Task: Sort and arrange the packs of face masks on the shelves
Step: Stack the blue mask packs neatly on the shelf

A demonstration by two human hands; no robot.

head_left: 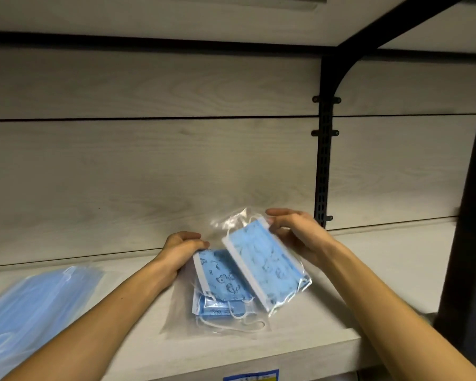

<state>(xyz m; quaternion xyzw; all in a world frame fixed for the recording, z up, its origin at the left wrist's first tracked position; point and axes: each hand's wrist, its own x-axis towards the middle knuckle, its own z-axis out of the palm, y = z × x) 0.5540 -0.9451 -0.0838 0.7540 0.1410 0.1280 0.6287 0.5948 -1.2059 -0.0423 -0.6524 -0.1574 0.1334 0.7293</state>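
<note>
My right hand point(294, 235) pinches a printed mask pack point(267, 266), tilted — left hand point(180, 250) grips the stacked packs point(220, 287) on the shelf point(300, 342); plain packs point(36, 301) sorted left — stacking unfinished.

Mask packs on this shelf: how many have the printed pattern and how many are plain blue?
Printed blue packs: 2, one tilted in the right hand at, one lying flat under the left hand at.
Plain blue packs: 1 pile visible, blurred.
Total: 3.
</note>
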